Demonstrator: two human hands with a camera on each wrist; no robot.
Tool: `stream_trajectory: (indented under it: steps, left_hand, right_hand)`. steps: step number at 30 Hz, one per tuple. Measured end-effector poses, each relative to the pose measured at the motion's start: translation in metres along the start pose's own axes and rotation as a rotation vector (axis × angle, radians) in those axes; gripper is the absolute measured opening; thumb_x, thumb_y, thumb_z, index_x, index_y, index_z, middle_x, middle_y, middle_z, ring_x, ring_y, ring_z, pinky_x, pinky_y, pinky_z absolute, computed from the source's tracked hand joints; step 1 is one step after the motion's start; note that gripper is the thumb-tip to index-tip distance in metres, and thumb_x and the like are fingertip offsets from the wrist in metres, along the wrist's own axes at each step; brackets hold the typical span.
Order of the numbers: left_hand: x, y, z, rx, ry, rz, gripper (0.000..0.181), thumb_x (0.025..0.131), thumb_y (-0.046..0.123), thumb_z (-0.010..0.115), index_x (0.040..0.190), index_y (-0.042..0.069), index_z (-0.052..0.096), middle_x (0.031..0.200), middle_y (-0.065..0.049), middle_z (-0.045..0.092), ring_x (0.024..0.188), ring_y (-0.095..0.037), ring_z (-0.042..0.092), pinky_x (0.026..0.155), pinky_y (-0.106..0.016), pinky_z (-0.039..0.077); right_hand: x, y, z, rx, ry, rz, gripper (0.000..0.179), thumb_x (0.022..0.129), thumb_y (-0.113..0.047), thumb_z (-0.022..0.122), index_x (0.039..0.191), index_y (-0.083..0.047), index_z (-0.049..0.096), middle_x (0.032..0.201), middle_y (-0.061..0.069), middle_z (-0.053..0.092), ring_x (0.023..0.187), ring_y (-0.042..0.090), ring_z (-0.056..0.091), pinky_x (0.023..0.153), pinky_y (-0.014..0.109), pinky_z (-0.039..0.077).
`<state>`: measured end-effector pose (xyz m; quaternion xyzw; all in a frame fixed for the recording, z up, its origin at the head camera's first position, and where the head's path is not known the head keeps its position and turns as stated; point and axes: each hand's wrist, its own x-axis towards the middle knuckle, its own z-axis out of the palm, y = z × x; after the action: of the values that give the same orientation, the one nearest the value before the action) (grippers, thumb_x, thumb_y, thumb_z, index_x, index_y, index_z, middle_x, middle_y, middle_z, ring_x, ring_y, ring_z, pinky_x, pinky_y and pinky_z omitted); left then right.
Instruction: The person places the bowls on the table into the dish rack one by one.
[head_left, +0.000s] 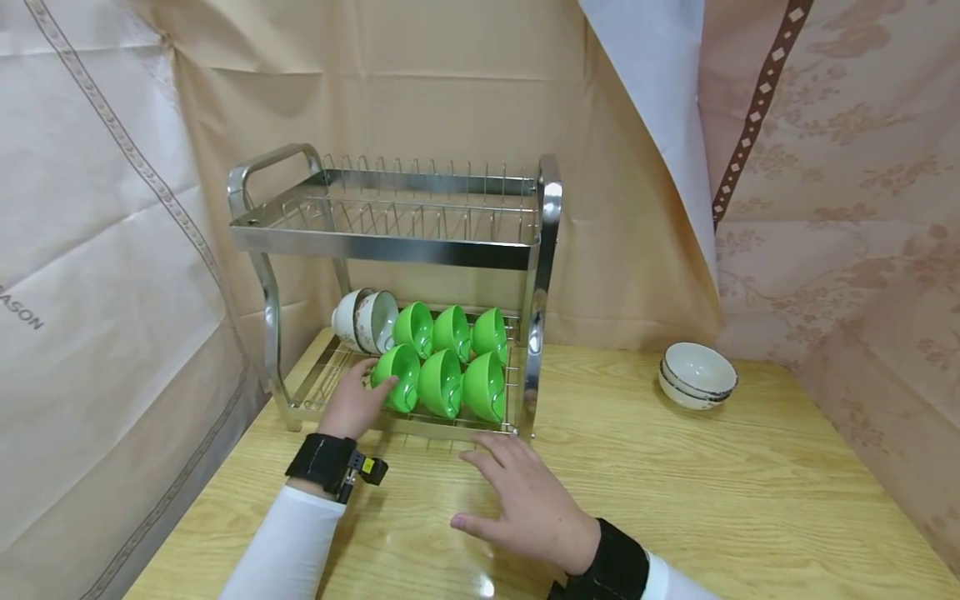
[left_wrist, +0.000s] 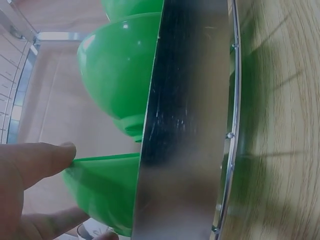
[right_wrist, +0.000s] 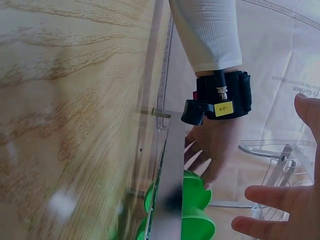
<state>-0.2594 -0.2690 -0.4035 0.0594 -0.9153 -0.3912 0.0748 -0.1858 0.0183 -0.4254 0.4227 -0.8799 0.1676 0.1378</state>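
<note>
On the lower shelf of a metal dish rack [head_left: 386,254], several green bowls [head_left: 441,383] stand tilted on edge in two rows. My left hand [head_left: 356,402] grips the leftmost front green bowl [head_left: 397,375], thumb at its rim and fingers behind its outer side. The left wrist view shows that green bowl [left_wrist: 106,190] between thumb and fingers, behind the rack's front rail [left_wrist: 175,125]. My right hand [head_left: 525,504] hovers over the table before the rack, fingers spread, holding nothing. Behind the left hand, two white patterned bowls [head_left: 375,321] lean together in the back row.
Two stacked white bowls [head_left: 697,375] with dark rims sit on the wooden table [head_left: 645,475] at the right. The rack's upper tier [head_left: 390,208] has wire dividers above the bowls. Cloth hangings [head_left: 637,275] enclose the table behind and at both sides.
</note>
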Motion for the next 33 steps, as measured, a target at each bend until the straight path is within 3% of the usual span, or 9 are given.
stream_trajectory:
  steps: [5, 11, 17, 24, 29, 33]
  left_hand:
    - [0.000, 0.003, 0.002, 0.006, 0.006, 0.009, 0.068, 0.097, 0.039, 0.055, 0.146, -0.003, 0.032, 0.147, -0.029, 0.032, 0.129, -0.043, 0.030, 0.104, -0.062, 0.031]
    - [-0.009, 0.018, 0.004, 0.042, 0.091, 0.075, 0.080, 0.094, 0.052, 0.055, 0.147, -0.002, 0.030, 0.147, -0.032, 0.026, 0.128, -0.046, 0.028, 0.100, -0.067, 0.033]
    - [-0.035, 0.056, 0.010, 0.116, 0.113, 0.269, 0.074, 0.092, 0.050, 0.059, 0.144, 0.002, 0.037, 0.145, -0.026, 0.033, 0.128, -0.040, 0.031, 0.100, -0.063, 0.037]
    - [-0.078, 0.096, 0.042, 0.271, 0.009, 0.514, 0.074, 0.088, 0.061, 0.058, 0.144, 0.014, 0.044, 0.145, -0.015, 0.040, 0.127, -0.029, 0.038, 0.096, -0.055, 0.045]
    - [-0.100, 0.106, 0.072, 0.405, -0.029, 0.719, 0.080, 0.083, 0.071, 0.055, 0.142, 0.017, 0.048, 0.145, -0.013, 0.041, 0.128, -0.027, 0.037, 0.099, -0.051, 0.044]
    - [-0.107, 0.107, 0.089, 0.457, -0.043, 0.805, 0.082, 0.081, 0.073, 0.055, 0.141, 0.019, 0.048, 0.147, -0.012, 0.039, 0.129, -0.031, 0.035, 0.101, -0.052, 0.042]
  right_hand:
    - [-0.004, 0.000, -0.002, 0.000, 0.006, 0.018, 0.075, 0.085, -0.069, 0.054, 0.138, -0.016, 0.050, 0.145, 0.008, 0.042, 0.132, 0.024, 0.030, 0.109, 0.056, 0.028]
    - [-0.011, 0.001, -0.008, 0.015, 0.001, 0.039, 0.074, 0.085, -0.068, 0.055, 0.137, -0.015, 0.051, 0.143, 0.008, 0.043, 0.131, 0.026, 0.032, 0.109, 0.056, 0.028]
    - [-0.025, 0.011, -0.025, 0.047, -0.021, 0.144, 0.077, 0.084, -0.072, 0.051, 0.137, -0.017, 0.051, 0.145, 0.004, 0.042, 0.132, 0.023, 0.029, 0.108, 0.054, 0.031]
    - [-0.056, 0.040, -0.045, 0.002, -0.009, 0.271, 0.079, 0.083, -0.076, 0.046, 0.138, -0.020, 0.050, 0.145, 0.001, 0.041, 0.132, 0.019, 0.029, 0.108, 0.053, 0.031]
    - [-0.082, 0.066, -0.054, -0.021, 0.018, 0.340, 0.075, 0.085, -0.069, 0.055, 0.137, -0.014, 0.051, 0.143, 0.006, 0.043, 0.131, 0.025, 0.032, 0.107, 0.056, 0.030]
    - [-0.091, 0.075, -0.056, -0.039, 0.039, 0.361, 0.075, 0.086, -0.068, 0.054, 0.136, -0.012, 0.052, 0.142, 0.009, 0.044, 0.129, 0.029, 0.033, 0.104, 0.058, 0.032]
